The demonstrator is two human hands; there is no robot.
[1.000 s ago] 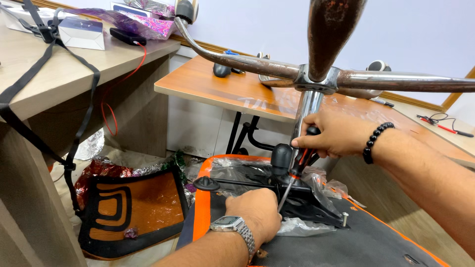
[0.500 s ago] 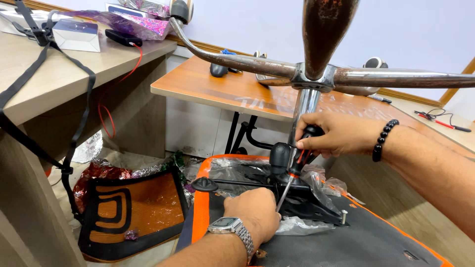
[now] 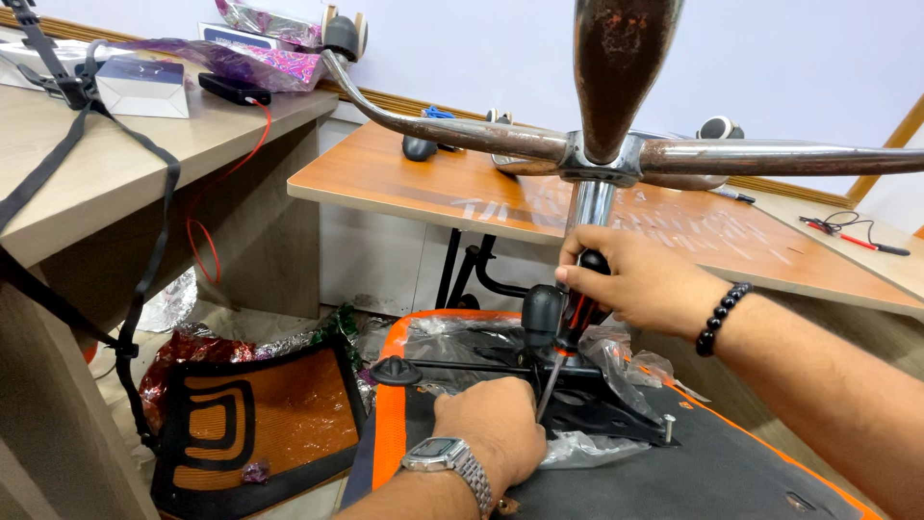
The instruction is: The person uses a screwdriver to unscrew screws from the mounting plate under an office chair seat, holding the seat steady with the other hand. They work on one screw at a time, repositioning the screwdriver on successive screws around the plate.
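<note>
A: In the head view, what is held, and by which hand?

B: A screwdriver (image 3: 570, 332) with a black and red handle is gripped by the right hand (image 3: 635, 281), fingers curled fully shut around the handle. Its shaft slants down and to the left, and the tip is lost behind the left hand (image 3: 496, 424), so the exact screw cannot be told. The left hand is pressed down on the black mechanism plate (image 3: 597, 404), which is bolted to the underside of an upturned chair seat (image 3: 664, 477) edged in orange. Its fingers are folded over the plate; whether anything small is pinched in them cannot be told.

A: How is the step best done?

B: By judgement, the shaft should be kept in line with the screw and pushed firmly, while the plate is steadied so that the tip is not allowed to slip out.

A: What lies around, and what is in the way?

B: The chrome column (image 3: 589, 207) and the rusted star-base arms (image 3: 452, 130) stand straight above the work, so room for the right wrist is limited. Crumpled clear plastic wrap (image 3: 616, 361) is bunched beside the plate and could be caught under the tip. A black lever knob (image 3: 542, 313) sits just beside the screwdriver handle. An upright bolt (image 3: 666, 426) is seen at the plate's right corner. A black and orange backrest panel (image 3: 255, 414) lies on the floor to the left, well apart, below a wooden desk (image 3: 115, 173).
</note>
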